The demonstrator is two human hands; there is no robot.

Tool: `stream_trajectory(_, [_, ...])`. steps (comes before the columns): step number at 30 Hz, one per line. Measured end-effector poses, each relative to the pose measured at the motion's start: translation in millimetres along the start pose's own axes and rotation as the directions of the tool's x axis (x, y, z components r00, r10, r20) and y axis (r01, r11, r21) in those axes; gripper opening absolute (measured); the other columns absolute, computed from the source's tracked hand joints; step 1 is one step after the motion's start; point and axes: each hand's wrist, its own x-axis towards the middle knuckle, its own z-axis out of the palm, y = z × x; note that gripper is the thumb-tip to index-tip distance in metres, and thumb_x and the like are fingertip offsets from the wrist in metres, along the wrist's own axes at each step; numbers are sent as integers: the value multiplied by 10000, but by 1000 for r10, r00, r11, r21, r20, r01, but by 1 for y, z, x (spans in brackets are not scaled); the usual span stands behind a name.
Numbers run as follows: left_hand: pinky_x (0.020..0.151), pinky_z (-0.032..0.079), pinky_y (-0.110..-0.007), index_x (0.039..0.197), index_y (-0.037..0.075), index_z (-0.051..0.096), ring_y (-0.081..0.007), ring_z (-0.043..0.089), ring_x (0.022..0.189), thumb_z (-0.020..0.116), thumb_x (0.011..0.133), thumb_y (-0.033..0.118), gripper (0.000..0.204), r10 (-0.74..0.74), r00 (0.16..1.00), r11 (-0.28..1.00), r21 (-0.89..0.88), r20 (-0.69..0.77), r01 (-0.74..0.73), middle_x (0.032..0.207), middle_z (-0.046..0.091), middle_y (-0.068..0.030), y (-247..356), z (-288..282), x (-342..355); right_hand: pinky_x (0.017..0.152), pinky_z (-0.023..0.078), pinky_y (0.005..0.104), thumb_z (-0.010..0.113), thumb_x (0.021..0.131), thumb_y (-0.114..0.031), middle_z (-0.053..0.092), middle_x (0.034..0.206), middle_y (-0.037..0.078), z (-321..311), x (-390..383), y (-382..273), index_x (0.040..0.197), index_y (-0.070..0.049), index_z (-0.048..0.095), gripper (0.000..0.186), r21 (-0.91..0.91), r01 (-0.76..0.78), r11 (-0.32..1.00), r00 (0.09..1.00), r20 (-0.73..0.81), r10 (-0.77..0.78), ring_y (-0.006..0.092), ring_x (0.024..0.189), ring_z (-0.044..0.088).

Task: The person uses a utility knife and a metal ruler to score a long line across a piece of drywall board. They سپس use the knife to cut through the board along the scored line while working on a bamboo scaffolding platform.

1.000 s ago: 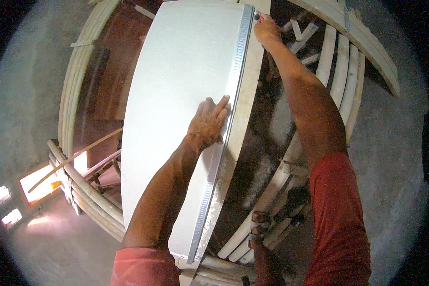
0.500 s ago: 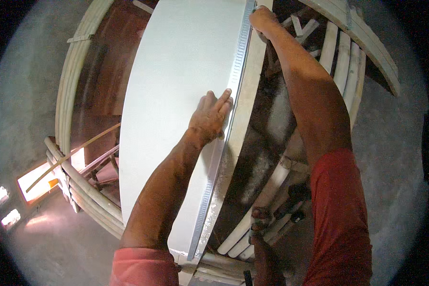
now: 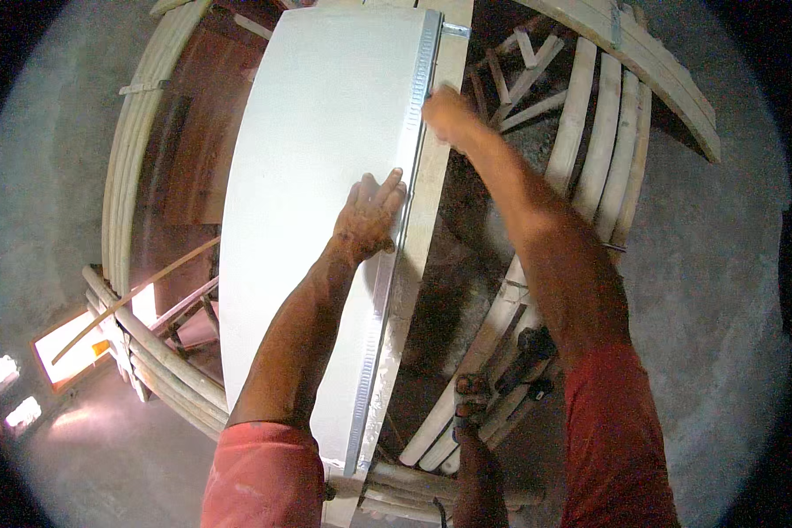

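Observation:
A large white board [image 3: 308,123] lies lengthwise in front of me on a pale wooden plank [image 3: 429,180]. A long metal strip with a row of slots [image 3: 423,75] runs along the board's right edge. My left hand [image 3: 367,216] rests on the strip and board with its fingers spread, pressing down. Farther along, my right hand [image 3: 451,117] is closed at the strip's right side, by the board's edge. Whatever its fingers grip is hidden. At the far end, a short metal piece [image 3: 454,30] shows on the plank beside the strip.
Bundled wooden poles [image 3: 581,150] stand to the right, and more poles [image 3: 163,352] cross at the left. A thin wooden stick [image 3: 136,297] slants past a bright opening [image 3: 66,356]. Below the plank, my sandalled foot [image 3: 473,396] is near dark objects [image 3: 528,361].
My right hand has come toward me along the strip from near its far end. The left hand stays on the strip. The view has shifted, showing the board's far end.

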Motion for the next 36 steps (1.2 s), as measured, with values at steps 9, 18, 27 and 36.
stream_trajectory(9, [1134, 288, -514, 1421, 90, 326, -463, 264, 1364, 895, 524, 262, 1077, 12, 1000, 999, -36, 5, -11, 1574, 191, -87, -1, 1, 2, 420, 410, 330, 486, 949, -139, 618, 816, 80, -24, -64, 54, 1184, -44, 557, 264, 303, 44, 952, 997, 42, -59, 150, 491, 513])
stream_trajectory(18, [1147, 281, -505, 1452, 78, 287, -474, 280, 1355, 891, 531, 271, 1118, 28, 998, 1000, 9, 56, -28, 1577, 172, -108, -2, 0, 1, 946, 477, 446, 507, 897, -213, 615, 1213, 193, -37, 114, 16, 1303, -123, 519, 416, 38, 143, 989, 896, -428, -114, 370, 1111, 600])
stream_trajectory(27, [1149, 276, -518, 1448, 81, 283, -486, 270, 1357, 896, 521, 245, 1124, 39, 999, 998, -40, 27, -38, 1578, 160, -101, -2, -3, -1, 931, 511, 458, 567, 807, -191, 626, 1184, 228, -41, 136, -10, 1277, -51, 539, 490, -38, 9, 999, 934, -356, -22, 368, 1090, 624])
stream_trajectory(36, [1132, 297, -511, 1451, 79, 283, -472, 296, 1343, 886, 548, 294, 1107, 46, 999, 999, 8, 18, -46, 1572, 172, -105, -6, 1, 0, 954, 492, 476, 544, 829, -218, 597, 1202, 277, -46, 156, -26, 1236, 27, 535, 475, -236, 26, 972, 983, -173, -68, 433, 1108, 596])
